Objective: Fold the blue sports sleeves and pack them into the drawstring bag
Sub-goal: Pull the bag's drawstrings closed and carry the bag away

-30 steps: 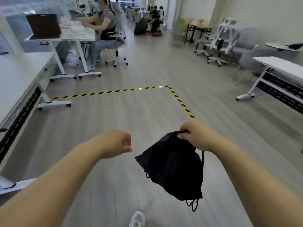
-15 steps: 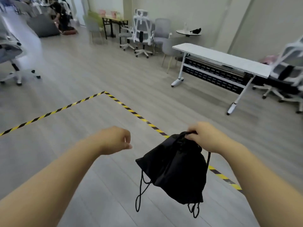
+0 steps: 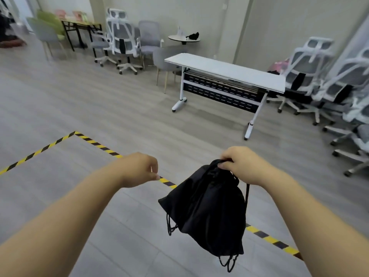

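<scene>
The bag (image 3: 207,208) is black. The floor tape (image 3: 93,142) has yellow and black stripes. The table (image 3: 225,70), upper right, is white.

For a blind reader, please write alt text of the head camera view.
The right hand holds a closed black drawstring bag by its top, hanging above the floor. The left hand is loosely curled and empty; a white table and office chairs stand behind.

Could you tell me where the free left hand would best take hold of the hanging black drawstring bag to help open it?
Probably at the gathered neck, coming in from the left. The right hand pinches the drawstring bag at its cinched top, so it hangs slack below; the left hand, loosely closed and empty, is level with that neck. The body offers only loose cloth.
</scene>
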`<state>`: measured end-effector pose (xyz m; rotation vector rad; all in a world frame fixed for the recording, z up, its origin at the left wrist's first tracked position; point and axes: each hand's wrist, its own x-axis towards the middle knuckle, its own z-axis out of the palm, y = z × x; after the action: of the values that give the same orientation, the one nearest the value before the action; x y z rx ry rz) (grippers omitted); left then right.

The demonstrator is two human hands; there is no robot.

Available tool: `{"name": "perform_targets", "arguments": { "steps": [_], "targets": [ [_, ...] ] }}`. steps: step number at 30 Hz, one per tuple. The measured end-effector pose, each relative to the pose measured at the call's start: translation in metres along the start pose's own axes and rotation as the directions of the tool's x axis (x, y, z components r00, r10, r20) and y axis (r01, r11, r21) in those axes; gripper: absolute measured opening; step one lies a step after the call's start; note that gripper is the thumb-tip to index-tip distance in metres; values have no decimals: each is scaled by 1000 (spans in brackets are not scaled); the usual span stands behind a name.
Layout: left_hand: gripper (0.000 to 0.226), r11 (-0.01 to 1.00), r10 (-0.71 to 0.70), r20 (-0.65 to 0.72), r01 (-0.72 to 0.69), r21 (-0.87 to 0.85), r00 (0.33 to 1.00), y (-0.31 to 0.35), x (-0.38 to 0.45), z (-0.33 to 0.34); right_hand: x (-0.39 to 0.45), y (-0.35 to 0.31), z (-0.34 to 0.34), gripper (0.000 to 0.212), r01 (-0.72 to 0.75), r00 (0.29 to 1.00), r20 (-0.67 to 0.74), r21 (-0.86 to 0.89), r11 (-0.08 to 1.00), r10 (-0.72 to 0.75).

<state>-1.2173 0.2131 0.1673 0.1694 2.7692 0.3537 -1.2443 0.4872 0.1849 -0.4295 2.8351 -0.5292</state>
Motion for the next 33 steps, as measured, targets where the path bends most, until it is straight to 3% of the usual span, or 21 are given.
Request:
{"name": "perform_targets", "arguments": {
  "steps": [9,24,33],
  "targets": [
    [21,999,38,38,-37,-36,999,-1,176,-67,154,56,-66,19,-49,999,-23,-13,999,49],
    [22,973,194,87,-203,112,977,-34,509,-201,434,130,-153,19,-190,976,-113,-34,981,185],
    [19,964,242,54,-246,98,969,-19,699,-257,605,192,-209,19,-158,979,-141,-67,985,147]
  ]
}}
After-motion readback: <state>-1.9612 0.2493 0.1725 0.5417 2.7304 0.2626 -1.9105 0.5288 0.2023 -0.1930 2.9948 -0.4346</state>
